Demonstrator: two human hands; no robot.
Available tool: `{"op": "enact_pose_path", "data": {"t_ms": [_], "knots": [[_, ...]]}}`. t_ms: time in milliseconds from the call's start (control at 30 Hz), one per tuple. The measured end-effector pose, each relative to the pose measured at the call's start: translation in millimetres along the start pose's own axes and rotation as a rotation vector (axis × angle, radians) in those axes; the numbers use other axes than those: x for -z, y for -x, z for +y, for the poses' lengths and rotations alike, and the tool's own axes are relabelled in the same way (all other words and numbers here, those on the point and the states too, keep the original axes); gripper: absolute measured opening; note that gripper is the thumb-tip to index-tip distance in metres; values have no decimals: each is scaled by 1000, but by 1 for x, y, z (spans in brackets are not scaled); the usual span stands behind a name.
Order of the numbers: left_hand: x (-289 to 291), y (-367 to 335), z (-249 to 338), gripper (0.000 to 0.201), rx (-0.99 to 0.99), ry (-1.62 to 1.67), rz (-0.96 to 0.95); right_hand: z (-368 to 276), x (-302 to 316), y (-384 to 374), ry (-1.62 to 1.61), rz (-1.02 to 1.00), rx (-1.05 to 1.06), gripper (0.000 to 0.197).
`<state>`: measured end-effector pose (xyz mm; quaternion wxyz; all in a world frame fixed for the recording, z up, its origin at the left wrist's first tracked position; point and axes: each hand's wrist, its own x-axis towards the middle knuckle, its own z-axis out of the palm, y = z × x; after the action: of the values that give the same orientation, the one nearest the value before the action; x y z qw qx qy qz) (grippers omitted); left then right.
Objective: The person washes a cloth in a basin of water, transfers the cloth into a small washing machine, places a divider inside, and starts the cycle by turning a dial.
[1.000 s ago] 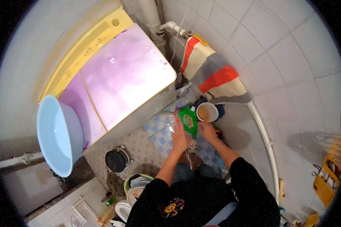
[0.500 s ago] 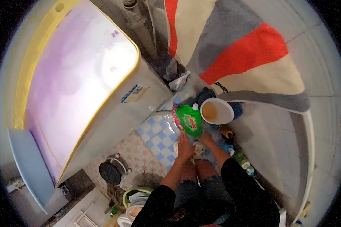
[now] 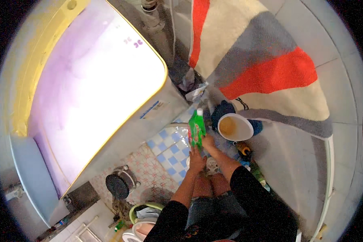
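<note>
At the far left stands a large white appliance (image 3: 88, 92) with a yellow-trimmed lid, its top tinted pale purple; two small purple marks sit near the lid's far edge, and a narrow blue-and-white label (image 3: 151, 110) runs along its front wall near the right corner. Below it, on the patterned floor tiles, sits a small dark round stove-like object (image 3: 117, 185), and lower still a green-rimmed basin (image 3: 143, 209) with white things in it.

Moving right, the blue-and-white checked floor (image 3: 167, 147) looks wet. Above it the left hand (image 3: 197, 159) is closed near the bottom of a green plastic bottle (image 3: 197, 129), a flat-sided container with a white cap at the top and a label of mixed colours on its face, too small to make out. The bottle is held up off the floor, roughly upright, just in front of the appliance's corner. The right hand (image 3: 208, 142) grips the bottle's lower right side, fingers wrapped on it.

Just beside the bottle, to the right, a white bowl (image 3: 234, 127) holds brownish liquid; it rests on something dark blue. Below the bowl lie small yellow and dark items (image 3: 244, 151) on the floor, unclear in kind.

Across the upper right hangs a big towel (image 3: 262, 64) in cream, grey and red-orange blocks, over a pale tiled wall.
</note>
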<state>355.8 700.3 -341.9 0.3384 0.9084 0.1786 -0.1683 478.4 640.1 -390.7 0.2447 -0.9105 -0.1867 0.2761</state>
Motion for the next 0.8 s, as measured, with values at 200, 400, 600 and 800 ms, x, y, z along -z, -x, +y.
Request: {"op": "enact_pose_path", "data": {"t_ms": [200,400,600,800], "knots": [[69,-24,76,86,-13,40,110,6,47,-39,-105,248,-191,35],[114,-65,86,84,-72,135,297,12,66,-79,-19,-14,-159,49],[107,-61,63,85,-15,111,354,-24,91,-77,-1596,-42,-345,54],[111,-27,69,87,89,116,171,-48,156,-60,-1544,-268,-255,60]]}}
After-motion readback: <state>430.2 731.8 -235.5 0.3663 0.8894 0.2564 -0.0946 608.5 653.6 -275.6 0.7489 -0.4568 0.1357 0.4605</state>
